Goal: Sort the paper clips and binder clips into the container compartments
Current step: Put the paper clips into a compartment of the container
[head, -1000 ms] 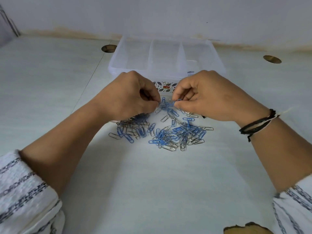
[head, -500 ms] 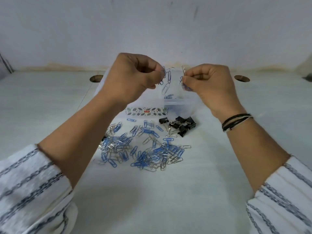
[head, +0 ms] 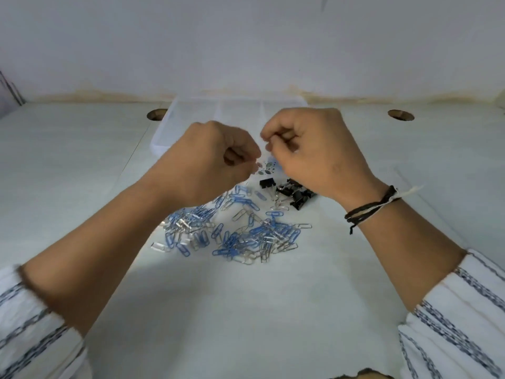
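Observation:
A clear plastic container (head: 166, 129) with several compartments stands at the back of the white table. In front of it lies a loose pile of blue and silver paper clips (head: 240, 236), with a small heap of black binder clips (head: 296, 196) to its right. My left hand (head: 216, 162) and my right hand (head: 314, 151) hover close together over the container's front edge, above the pile. Both have their fingers curled and their fingertips pinched. Motion blur hides most of what they pinch; a pale sliver that looks like a paper clip shows at the right fingertips.
Two round cable holes sit in the table, one left of the container (head: 157, 114) and one at the far right (head: 400, 115). A white wall (head: 246, 50) rises just behind the container. A patterned label (head: 266, 168) shows on the container's front.
Both hands lifted tangled paper clips off the pile, pulled them apart in the air, and have now dropped lower, closer together. The binder clips came into view.

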Motion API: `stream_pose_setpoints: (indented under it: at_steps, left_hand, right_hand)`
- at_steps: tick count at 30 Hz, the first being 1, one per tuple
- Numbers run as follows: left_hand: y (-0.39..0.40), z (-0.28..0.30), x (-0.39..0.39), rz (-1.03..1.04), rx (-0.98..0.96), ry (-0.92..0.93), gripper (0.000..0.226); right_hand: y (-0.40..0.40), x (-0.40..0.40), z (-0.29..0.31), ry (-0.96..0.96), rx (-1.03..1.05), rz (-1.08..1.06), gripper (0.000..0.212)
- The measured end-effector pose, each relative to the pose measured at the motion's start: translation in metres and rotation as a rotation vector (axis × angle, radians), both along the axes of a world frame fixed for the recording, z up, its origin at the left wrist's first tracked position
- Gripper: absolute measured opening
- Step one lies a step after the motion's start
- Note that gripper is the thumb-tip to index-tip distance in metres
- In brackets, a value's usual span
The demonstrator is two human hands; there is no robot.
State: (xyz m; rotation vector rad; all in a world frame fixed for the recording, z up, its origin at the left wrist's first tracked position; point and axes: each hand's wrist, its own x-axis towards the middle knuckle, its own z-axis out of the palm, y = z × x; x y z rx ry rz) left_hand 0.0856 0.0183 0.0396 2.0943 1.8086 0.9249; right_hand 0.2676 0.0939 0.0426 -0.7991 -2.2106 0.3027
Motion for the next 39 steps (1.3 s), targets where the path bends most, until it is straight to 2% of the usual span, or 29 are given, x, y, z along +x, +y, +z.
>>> stream_pose_setpoints:
  at_steps: [3, 6, 8, 11, 14, 18, 21, 23, 26, 28, 29, 32, 35, 39]
  left_hand:
    - [-0.022, -0.018, -0.013, -0.004, -0.031, 0.129, 0.029]
    - [-0.025, -0.027, -0.021, 0.014, -0.094, 0.211, 0.040]
    - [-0.022, -0.032, -0.024, 0.023, -0.132, 0.238, 0.040]
    - [-0.021, -0.037, -0.022, 0.021, -0.209, 0.290, 0.026]
    - [-0.021, -0.036, -0.026, 0.022, -0.193, 0.239, 0.027]
    - [-0.022, -0.033, -0.032, 0.090, -0.108, 0.210, 0.038]
    - [-0.022, -0.035, -0.032, 0.097, -0.201, 0.296, 0.042]
    - [-0.022, -0.035, -0.032, 0.088, -0.249, 0.334, 0.042]
    - [-0.023, -0.031, -0.035, 0.072, -0.211, 0.272, 0.036]
    - [-0.025, -0.028, -0.034, 0.053, -0.171, 0.218, 0.033]
    - [-0.025, -0.027, -0.034, 0.047, -0.168, 0.216, 0.034]
    - [-0.026, -0.027, -0.032, 0.013, -0.244, 0.289, 0.047]
    - [-0.024, -0.026, -0.032, -0.037, -0.281, 0.261, 0.045]
    - [-0.023, -0.029, -0.028, -0.029, -0.256, 0.208, 0.028]
  right_hand:
    - [-0.015, -0.012, -0.010, -0.340, 0.049, 0.109, 0.026]
    - [-0.015, -0.019, -0.024, -0.584, 0.047, 0.191, 0.030]
    - [-0.017, -0.023, -0.031, -0.715, 0.010, 0.212, 0.032]
    - [-0.019, -0.025, -0.036, -0.810, -0.018, 0.248, 0.045]
    - [-0.018, -0.022, -0.031, -0.769, -0.072, 0.254, 0.052]
    - [-0.017, -0.021, -0.030, -0.694, -0.027, 0.200, 0.054]
    - [-0.021, -0.023, -0.034, -0.783, -0.068, 0.249, 0.061]
    - [-0.023, -0.022, -0.029, -0.773, -0.093, 0.269, 0.063]
    - [-0.021, -0.020, -0.026, -0.731, -0.054, 0.215, 0.054]
    - [-0.020, -0.018, -0.028, -0.735, -0.026, 0.178, 0.034]
    - [-0.021, -0.017, -0.029, -0.756, -0.032, 0.174, 0.032]
    - [-0.021, -0.016, -0.031, -0.815, -0.073, 0.207, 0.052]
    - [-0.019, -0.018, -0.030, -0.784, -0.093, 0.229, 0.040]
    - [-0.019, -0.021, -0.032, -0.701, -0.063, 0.218, 0.021]
